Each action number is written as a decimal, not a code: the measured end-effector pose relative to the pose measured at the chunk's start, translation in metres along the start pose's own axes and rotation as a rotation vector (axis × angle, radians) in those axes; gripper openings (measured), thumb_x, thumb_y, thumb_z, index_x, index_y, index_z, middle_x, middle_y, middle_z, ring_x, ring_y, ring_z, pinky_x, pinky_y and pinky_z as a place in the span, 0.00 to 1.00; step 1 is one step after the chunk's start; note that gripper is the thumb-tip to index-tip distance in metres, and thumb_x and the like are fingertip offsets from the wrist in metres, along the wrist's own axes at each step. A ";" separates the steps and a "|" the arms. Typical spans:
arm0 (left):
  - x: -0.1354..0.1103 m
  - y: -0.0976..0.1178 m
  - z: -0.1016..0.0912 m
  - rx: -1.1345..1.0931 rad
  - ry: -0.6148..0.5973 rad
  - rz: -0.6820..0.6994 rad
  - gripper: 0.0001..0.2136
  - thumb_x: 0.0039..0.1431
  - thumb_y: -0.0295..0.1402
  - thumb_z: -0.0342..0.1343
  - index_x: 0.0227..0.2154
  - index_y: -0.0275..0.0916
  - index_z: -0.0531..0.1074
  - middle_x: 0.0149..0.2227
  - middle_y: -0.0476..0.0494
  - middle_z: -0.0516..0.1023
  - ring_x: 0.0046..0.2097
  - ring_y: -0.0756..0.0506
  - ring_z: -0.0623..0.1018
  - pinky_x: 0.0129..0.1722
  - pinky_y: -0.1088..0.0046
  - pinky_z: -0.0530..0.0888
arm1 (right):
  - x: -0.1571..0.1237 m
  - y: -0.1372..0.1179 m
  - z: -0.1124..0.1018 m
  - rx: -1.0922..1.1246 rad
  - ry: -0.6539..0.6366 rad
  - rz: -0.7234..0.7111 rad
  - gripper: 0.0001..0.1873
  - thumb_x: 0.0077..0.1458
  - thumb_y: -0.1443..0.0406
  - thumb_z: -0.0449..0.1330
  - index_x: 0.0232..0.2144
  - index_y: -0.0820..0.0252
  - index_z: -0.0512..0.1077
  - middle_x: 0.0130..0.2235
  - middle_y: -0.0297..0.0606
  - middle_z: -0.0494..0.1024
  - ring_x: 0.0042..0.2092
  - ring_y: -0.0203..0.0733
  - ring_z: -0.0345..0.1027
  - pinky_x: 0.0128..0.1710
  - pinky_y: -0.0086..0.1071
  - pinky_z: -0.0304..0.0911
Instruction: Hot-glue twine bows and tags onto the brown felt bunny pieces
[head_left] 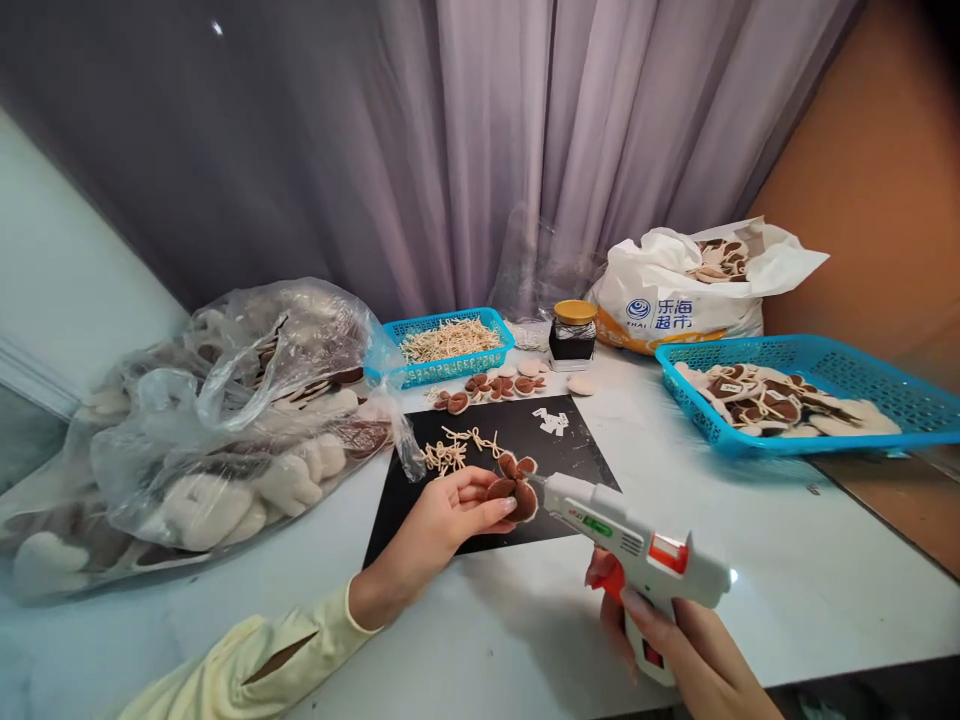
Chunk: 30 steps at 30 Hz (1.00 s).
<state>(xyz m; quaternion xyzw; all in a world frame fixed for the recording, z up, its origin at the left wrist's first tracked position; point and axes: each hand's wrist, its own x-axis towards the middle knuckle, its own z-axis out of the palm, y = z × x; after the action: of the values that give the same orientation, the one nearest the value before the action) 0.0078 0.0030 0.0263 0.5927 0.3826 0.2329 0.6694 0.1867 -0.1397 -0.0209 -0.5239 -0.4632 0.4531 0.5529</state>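
Between the thumb and fingers of my left hand (457, 515) is a brown felt flower shape (516, 490) with rounded petals and a pale edge. My right hand (682, 640) grips a white glue gun (622, 525) by its handle, fingers around the red trigger. The gun's nozzle points left, close to the felt flower; whether it touches, I cannot tell. Under the left hand lies a black mat (577, 465), with small tied cord bows (446, 455) and little white labels (553, 421) on it.
At left, a clear plastic bag (300, 300) bulges with felt pieces. Behind the mat are a blue basket (442, 376) of cords, brown felt pieces (480, 386) and a gold-lidded jar (574, 335). A blue tray (922, 400) and a white shopping bag (637, 290) hold felt pieces at right.
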 end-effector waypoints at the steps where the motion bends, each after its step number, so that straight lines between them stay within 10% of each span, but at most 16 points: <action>1: 0.000 -0.004 0.000 -0.029 0.011 0.011 0.11 0.52 0.33 0.60 0.37 0.35 0.69 0.39 0.43 0.78 0.42 0.46 0.77 0.43 0.71 0.75 | -0.001 0.001 0.001 0.017 -0.007 0.004 0.16 0.60 0.53 0.48 0.35 0.57 0.67 0.22 0.31 0.63 0.23 0.36 0.55 0.26 0.30 0.54; 9: 0.003 -0.027 0.000 0.014 -0.001 0.155 0.09 0.55 0.32 0.57 0.36 0.37 0.64 0.30 0.50 0.74 0.27 0.52 0.72 0.25 0.77 0.73 | -0.005 0.005 -0.003 -0.126 0.017 -0.055 0.14 0.62 0.57 0.47 0.40 0.57 0.67 0.21 0.30 0.63 0.22 0.34 0.56 0.23 0.28 0.55; 17: -0.002 -0.022 -0.001 -0.016 -0.156 0.102 0.11 0.56 0.32 0.54 0.41 0.34 0.69 0.34 0.43 0.72 0.29 0.51 0.69 0.24 0.77 0.69 | 0.033 0.021 -0.063 -1.092 0.179 -0.400 0.16 0.60 0.59 0.48 0.46 0.59 0.65 0.49 0.48 0.68 0.42 0.47 0.70 0.34 0.34 0.67; 21: -0.006 -0.026 0.001 0.008 -0.210 0.116 0.10 0.57 0.33 0.53 0.40 0.35 0.70 0.30 0.44 0.70 0.29 0.50 0.68 0.22 0.78 0.63 | 0.045 0.014 -0.075 -1.270 0.071 -0.446 0.20 0.59 0.53 0.50 0.44 0.61 0.68 0.46 0.50 0.72 0.44 0.53 0.67 0.38 0.44 0.67; 30: -0.015 -0.023 0.005 0.226 -0.221 0.262 0.08 0.57 0.32 0.52 0.37 0.34 0.70 0.27 0.48 0.68 0.27 0.52 0.64 0.25 0.76 0.62 | 0.040 -0.033 0.007 -0.667 0.124 -0.455 0.07 0.54 0.67 0.60 0.37 0.59 0.70 0.36 0.39 0.75 0.34 0.37 0.66 0.32 0.29 0.65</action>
<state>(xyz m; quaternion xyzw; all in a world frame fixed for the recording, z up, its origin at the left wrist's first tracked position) -0.0005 -0.0155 0.0074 0.7306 0.2502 0.2073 0.6005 0.1864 -0.1001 0.0134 -0.5848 -0.6546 0.1117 0.4659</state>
